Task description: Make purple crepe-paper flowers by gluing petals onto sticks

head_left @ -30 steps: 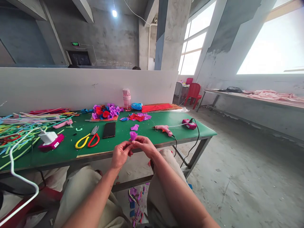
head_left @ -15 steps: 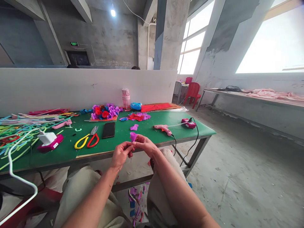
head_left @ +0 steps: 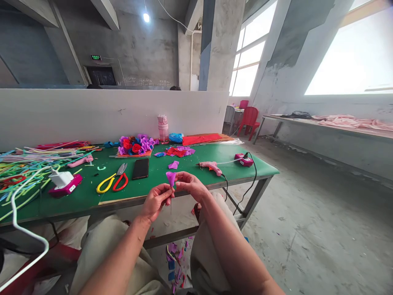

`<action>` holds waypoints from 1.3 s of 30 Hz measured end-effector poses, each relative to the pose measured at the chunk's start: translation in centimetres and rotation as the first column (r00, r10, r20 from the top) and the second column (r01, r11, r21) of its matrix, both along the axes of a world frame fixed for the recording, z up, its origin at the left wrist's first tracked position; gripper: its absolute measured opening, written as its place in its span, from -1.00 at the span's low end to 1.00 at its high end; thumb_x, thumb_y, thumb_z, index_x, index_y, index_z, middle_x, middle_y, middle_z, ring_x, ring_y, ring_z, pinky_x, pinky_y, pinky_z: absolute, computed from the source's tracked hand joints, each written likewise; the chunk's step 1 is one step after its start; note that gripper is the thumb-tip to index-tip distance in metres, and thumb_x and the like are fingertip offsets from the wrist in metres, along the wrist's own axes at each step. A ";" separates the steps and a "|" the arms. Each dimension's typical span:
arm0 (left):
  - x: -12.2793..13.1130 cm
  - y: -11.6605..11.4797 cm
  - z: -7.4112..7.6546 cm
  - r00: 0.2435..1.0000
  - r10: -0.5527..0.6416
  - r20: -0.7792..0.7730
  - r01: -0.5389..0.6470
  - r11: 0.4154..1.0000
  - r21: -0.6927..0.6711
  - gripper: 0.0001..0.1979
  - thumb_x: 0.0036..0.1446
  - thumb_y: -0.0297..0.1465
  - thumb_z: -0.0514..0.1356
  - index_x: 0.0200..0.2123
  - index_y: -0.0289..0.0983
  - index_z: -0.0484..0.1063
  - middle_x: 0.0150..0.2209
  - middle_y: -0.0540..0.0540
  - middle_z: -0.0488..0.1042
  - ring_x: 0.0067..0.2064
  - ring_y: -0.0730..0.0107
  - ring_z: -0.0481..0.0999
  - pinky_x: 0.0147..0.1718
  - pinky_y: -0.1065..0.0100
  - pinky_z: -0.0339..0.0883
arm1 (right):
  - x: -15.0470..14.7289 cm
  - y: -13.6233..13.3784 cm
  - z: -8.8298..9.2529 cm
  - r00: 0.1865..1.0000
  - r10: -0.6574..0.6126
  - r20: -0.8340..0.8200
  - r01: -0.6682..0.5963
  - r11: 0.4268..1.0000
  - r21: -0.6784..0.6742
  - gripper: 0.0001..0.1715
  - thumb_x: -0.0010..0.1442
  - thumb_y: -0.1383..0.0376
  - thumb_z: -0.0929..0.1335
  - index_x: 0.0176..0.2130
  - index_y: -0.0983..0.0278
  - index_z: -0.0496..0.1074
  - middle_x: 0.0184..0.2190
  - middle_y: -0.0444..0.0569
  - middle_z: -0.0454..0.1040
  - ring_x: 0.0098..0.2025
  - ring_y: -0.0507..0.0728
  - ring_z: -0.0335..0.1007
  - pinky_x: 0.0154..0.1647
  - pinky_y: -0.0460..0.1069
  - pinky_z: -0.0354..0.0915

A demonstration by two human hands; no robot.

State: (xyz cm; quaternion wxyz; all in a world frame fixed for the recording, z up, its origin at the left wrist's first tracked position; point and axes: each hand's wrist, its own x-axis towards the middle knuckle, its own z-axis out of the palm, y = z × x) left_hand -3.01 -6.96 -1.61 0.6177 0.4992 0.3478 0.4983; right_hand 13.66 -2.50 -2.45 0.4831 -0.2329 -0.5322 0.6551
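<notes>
A purple paper flower (head_left: pixel 170 178) on a thin stem stands upright just over the table's front edge. My left hand (head_left: pixel 157 200) pinches it at the base between thumb and fingers, and the stem hangs below. Close against the flower's right side is my right hand (head_left: pixel 192 186), its thumb and fingers apart; whether a fingertip touches the paper I cannot tell. Behind the flower a loose purple paper petal (head_left: pixel 173 164) lies on the green table (head_left: pixel 162 164). A pink hot glue gun (head_left: pixel 210 167) rests to the right.
Yellow-and-red-handled scissors (head_left: pixel 113 180) and a black phone (head_left: pixel 140 169) lie at left. Farther back are finished paper flowers (head_left: pixel 136 144), cut petals (head_left: pixel 181 151) and a pink bottle (head_left: pixel 163 128). Colourful stems (head_left: pixel 37 164) crowd the left end. A power cord (head_left: pixel 254 180) hangs off the right side.
My right fingers have loosened and parted from the flower's base. The flower has shifted slightly left and shows more fully, still in my left hand.
</notes>
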 end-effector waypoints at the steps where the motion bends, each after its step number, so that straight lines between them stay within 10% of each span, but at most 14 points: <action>1: -0.1 0.0 0.0 1.000 -0.012 0.029 0.012 1.000 -0.014 -0.81 -0.08 -0.34 0.34 -0.45 -0.32 0.45 -0.55 0.03 0.43 -0.63 0.66 0.25 -0.63 0.54 0.04 | 0.0 0.1 -0.1 0.999 -0.032 -0.002 0.032 0.999 -0.016 -0.57 -0.12 0.22 0.53 -0.20 0.24 0.50 -0.33 -0.14 0.46 -0.38 -0.03 0.35 -0.24 -0.07 0.26; 7: -0.3 0.3 -0.4 0.988 -0.038 0.151 0.048 0.997 -0.057 -0.83 -0.07 -0.37 0.35 -0.44 -0.32 0.45 -0.54 0.03 0.43 -0.64 0.68 0.25 -0.65 0.56 0.04 | 0.0 0.6 -0.5 0.982 -0.187 -0.006 0.185 0.974 -0.129 -0.64 -0.16 0.12 0.53 -0.40 0.31 0.53 -0.44 -0.12 0.48 -0.52 -0.10 0.24 -0.37 -0.11 0.21; 16: 0.0 0.6 -0.4 0.987 -0.005 0.160 0.023 0.994 -0.109 -0.82 -0.11 -0.38 0.36 -0.46 -0.34 0.44 -0.56 0.03 0.41 -0.65 0.69 0.22 -0.67 0.56 0.01 | -1.2 -0.7 0.0 0.997 0.073 0.008 -0.072 0.996 -0.054 -0.54 0.00 -0.01 0.43 -0.33 0.34 0.52 -0.43 -0.07 0.50 -0.41 0.01 0.41 -0.16 0.00 0.29; 30: 0.4 0.4 -0.6 0.971 -0.089 0.220 0.117 0.986 -0.118 -0.82 -0.09 -0.40 0.34 -0.49 -0.35 0.40 -0.58 0.05 0.36 -0.67 0.75 0.15 -0.68 0.59 -0.01 | -1.3 -0.9 -0.1 0.997 0.067 -0.045 -0.069 0.996 -0.055 -0.65 -0.11 0.13 0.52 -0.42 0.33 0.45 -0.49 -0.14 0.46 -0.45 -0.03 0.39 -0.21 -0.05 0.27; 39: 0.3 0.3 0.0 0.978 -0.069 0.198 0.090 0.991 -0.098 -0.81 -0.12 -0.39 0.36 -0.46 -0.33 0.42 -0.57 0.05 0.36 -0.67 0.75 0.14 -0.68 0.58 -0.01 | -1.0 -0.4 -0.1 0.992 -0.121 0.017 0.122 0.984 -0.127 -0.53 -0.08 -0.03 0.45 -0.54 0.34 0.43 -0.62 -0.17 0.35 -0.56 -0.07 0.21 -0.42 -0.11 0.18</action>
